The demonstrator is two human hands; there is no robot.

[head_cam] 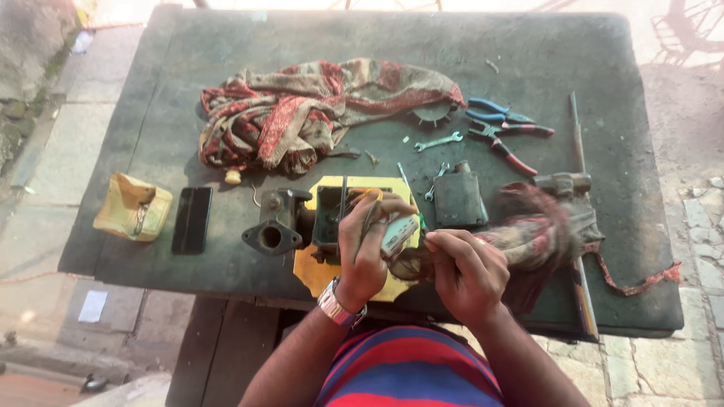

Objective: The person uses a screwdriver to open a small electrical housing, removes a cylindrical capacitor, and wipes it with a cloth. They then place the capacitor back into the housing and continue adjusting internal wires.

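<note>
Gripping a small pale metal part (400, 234), rigid and probably light, left hand (366, 249) clasps its body while right hand (464, 271) fingers close on a thin tool.

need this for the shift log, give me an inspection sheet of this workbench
surface: dark worn table, scuffed
job's things: small pale part in both hands, over a yellow sheet; black metal housing beside it
clutter: patterned cloth, second rag, pliers, wrench, black phone, yellow pouch
hands: left hand grips the part; right hand works at it
cables: nothing seen
surroundings: stone paving, sunlit
</note>
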